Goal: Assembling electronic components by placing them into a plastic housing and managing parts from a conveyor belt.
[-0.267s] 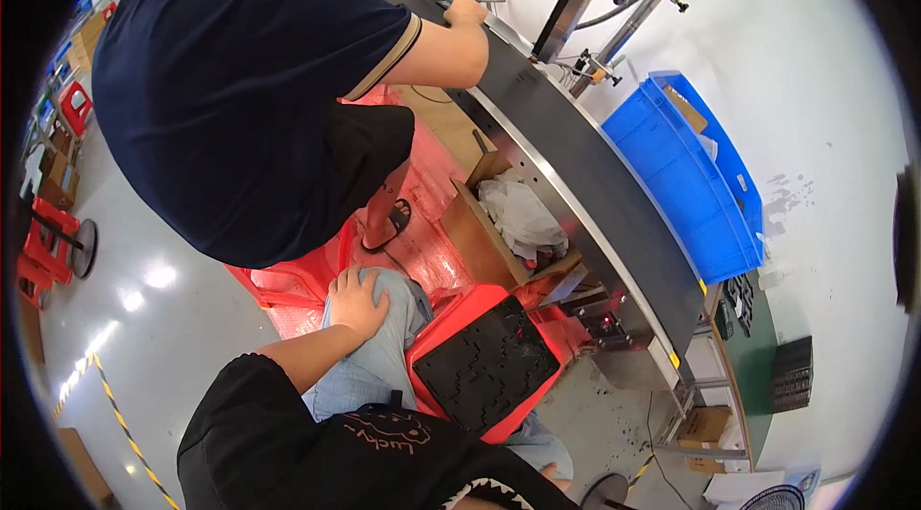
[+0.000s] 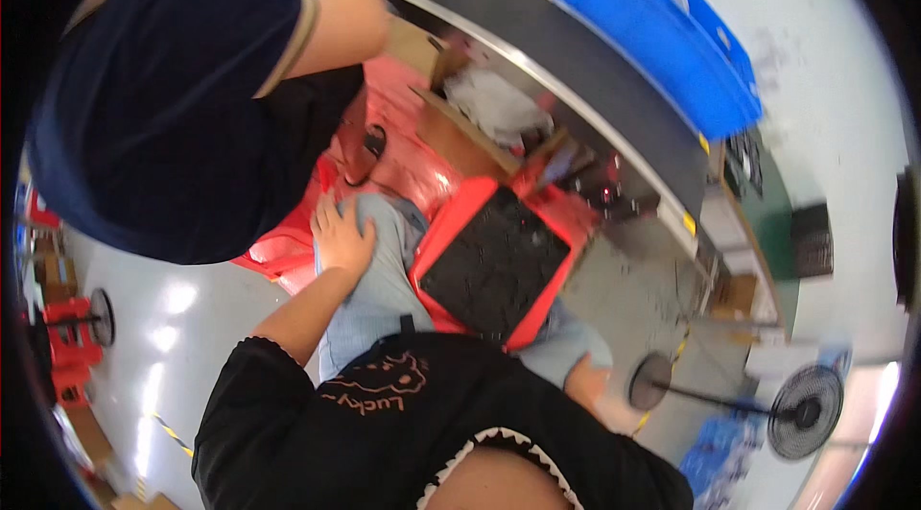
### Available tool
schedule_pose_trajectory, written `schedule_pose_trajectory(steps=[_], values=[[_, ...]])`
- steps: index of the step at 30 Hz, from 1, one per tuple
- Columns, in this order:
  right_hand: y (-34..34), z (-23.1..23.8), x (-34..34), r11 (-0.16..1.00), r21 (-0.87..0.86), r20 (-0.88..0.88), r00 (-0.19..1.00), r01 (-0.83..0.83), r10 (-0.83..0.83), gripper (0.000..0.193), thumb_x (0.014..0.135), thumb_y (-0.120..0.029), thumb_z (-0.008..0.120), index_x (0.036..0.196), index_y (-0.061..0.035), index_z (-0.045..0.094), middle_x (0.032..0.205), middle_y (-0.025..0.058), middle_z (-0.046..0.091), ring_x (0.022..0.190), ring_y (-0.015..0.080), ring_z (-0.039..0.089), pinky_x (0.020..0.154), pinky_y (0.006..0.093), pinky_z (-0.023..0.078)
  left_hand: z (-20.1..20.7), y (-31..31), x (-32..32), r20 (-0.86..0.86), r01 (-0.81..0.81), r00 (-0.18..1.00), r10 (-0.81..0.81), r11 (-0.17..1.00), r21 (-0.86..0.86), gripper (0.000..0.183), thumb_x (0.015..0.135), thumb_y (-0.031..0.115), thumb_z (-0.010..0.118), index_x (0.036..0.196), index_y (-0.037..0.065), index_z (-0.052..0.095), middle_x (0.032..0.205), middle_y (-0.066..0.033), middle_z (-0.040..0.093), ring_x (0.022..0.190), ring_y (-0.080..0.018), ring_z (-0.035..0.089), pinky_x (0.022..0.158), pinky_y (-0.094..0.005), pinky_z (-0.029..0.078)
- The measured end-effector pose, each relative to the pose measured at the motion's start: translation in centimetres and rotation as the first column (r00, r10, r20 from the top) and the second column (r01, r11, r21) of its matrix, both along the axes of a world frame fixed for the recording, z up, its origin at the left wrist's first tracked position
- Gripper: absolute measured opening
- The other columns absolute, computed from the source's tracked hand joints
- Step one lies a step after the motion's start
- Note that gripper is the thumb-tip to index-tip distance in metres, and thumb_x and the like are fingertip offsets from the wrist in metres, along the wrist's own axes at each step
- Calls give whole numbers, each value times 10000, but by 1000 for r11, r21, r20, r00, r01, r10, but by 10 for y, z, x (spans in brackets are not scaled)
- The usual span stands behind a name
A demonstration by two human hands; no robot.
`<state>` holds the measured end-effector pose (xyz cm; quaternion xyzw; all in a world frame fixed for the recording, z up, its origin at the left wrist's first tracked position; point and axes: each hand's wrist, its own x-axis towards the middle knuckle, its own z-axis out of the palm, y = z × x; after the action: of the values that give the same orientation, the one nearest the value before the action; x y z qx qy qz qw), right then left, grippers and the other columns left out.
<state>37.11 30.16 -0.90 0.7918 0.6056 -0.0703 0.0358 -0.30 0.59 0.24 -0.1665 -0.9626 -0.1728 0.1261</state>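
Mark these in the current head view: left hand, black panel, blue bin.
Left hand (image 2: 343,239): head view, on the back of the hand.
Black panel (image 2: 496,266): head view, middle of its upper face.
Blue bin (image 2: 645,47): head view, on its outer side wall.

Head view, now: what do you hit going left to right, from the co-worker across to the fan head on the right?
Co-worker's navy shirt → wearer's left hand → black panel → blue plastic bin → black fan head.
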Motion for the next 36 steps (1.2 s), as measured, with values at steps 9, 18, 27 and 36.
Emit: schedule_pose_trajectory(steps=[9,18,27,36], values=[[-19,-43,-49,782,255,-491,620,-569,612,486,854,-328,591,1211,-4,526,1199,295,487,1118,429,468,965,466,374,1,45,29,95,490,848,-521,840,231,317,841,252,583,1081,46,591,1182,-174,525,1127,-343,475,957,-464,369],[-40,-52,-95,700,155,-223,665,-697,712,437,841,-409,596,807,20,518,911,185,564,844,396,565,719,474,463,-44,72,82,566,489,712,-415,872,24,362,854,326,578,987,-9,540,973,-223,592,872,-391,611,761,-459,506],[-17,-41,-91,605,100,-400,525,-790,751,417,850,-409,580,794,2,538,841,233,578,782,407,584,678,482,454,-39,69,81,622,503,646,-443,860,90,287,857,292,562,853,6,590,901,-216,630,836,-377,621,744,-475,488],[15,69,-133,159,-392,-492,353,-906,796,447,905,-422,508,803,0,617,710,172,611,678,281,615,640,387,474,-58,77,44,558,123,757,-340,913,389,323,858,328,563,854,7,600,894,-209,617,883,-393,576,772,-463,448]])
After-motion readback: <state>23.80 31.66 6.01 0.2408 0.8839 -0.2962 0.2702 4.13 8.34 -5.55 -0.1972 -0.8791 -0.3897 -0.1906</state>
